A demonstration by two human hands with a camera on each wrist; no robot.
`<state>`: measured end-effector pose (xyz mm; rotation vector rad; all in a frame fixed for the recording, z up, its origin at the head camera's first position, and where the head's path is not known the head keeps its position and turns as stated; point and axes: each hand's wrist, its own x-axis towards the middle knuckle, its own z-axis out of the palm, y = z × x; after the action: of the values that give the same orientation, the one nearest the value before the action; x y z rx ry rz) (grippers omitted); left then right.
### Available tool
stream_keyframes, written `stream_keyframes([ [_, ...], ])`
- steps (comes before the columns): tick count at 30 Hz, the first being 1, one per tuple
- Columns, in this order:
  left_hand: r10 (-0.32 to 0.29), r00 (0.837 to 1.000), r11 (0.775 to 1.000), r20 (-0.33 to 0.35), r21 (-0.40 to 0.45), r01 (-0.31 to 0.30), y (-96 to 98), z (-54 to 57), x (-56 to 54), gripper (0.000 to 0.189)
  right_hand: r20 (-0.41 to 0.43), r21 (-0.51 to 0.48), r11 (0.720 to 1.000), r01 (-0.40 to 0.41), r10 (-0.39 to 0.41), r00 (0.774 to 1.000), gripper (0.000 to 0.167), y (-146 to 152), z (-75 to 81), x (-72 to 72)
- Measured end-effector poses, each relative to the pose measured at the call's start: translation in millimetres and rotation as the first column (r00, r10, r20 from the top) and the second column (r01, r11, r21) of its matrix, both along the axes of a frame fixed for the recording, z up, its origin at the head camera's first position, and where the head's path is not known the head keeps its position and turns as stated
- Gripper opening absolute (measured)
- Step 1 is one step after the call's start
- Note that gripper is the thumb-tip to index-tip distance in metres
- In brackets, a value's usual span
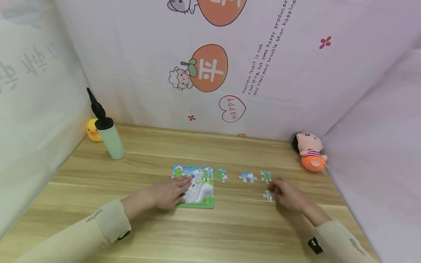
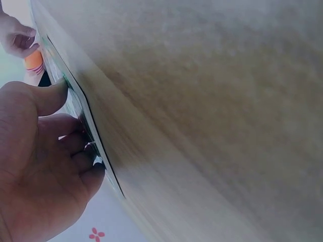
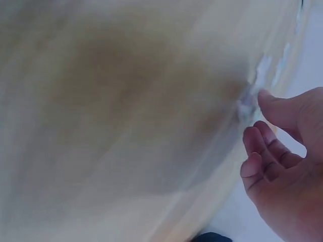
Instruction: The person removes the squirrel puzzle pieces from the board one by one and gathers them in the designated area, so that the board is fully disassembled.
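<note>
A squirrel jigsaw puzzle (image 1: 197,195) in a shallow board lies at the middle of the table. My left hand (image 1: 171,191) rests flat over its left part, the fingertips on the picture; in the left wrist view the thumb (image 2: 53,98) presses near the board's edge. Off to the right, my right hand (image 1: 286,193) pinches a grey and green puzzle piece (image 1: 268,196) low over the table, with the thumb (image 3: 277,108) against it. Just above that piece lies a green puzzle piece (image 1: 266,176). A blue and white piece (image 1: 248,177) and another green piece (image 1: 222,175) lie between it and the board.
A green hand pump (image 1: 112,142) with a black top stands at the back left, a yellow toy duck (image 1: 93,130) behind it. A plush doll (image 1: 311,153) lies at the back right. Printed cloth walls (image 1: 148,73) enclose the wooden table (image 1: 213,237) on three sides.
</note>
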<state>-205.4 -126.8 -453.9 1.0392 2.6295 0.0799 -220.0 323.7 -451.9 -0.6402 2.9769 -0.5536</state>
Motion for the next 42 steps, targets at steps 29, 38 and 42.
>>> stream_keyframes([
  [29, 0.016, 0.997, 1.0, -0.069, -0.026, -0.018, -25.6, -2.2, -11.8, 0.08, 0.062, 0.265, 0.898, -0.35, 0.347, 0.936, 0.063, -220.3, 12.2, -25.7],
  [38, 0.035, 0.998, 0.997, -0.061, -0.068, -0.039, -24.2, -6.6, -10.8, 0.079, 0.035, 0.381, 0.853, -0.358, 0.373, 0.927, 0.073, -238.7, -0.5, -22.5],
  [42, 0.029, 0.997, 0.995, -0.071, -0.09, -0.036, -24.4, -6.7, -10.5, 0.079, 0.012, 0.324, 0.884, -0.337, 0.353, 0.936, 0.069, -240.9, -3.9, -20.7],
])
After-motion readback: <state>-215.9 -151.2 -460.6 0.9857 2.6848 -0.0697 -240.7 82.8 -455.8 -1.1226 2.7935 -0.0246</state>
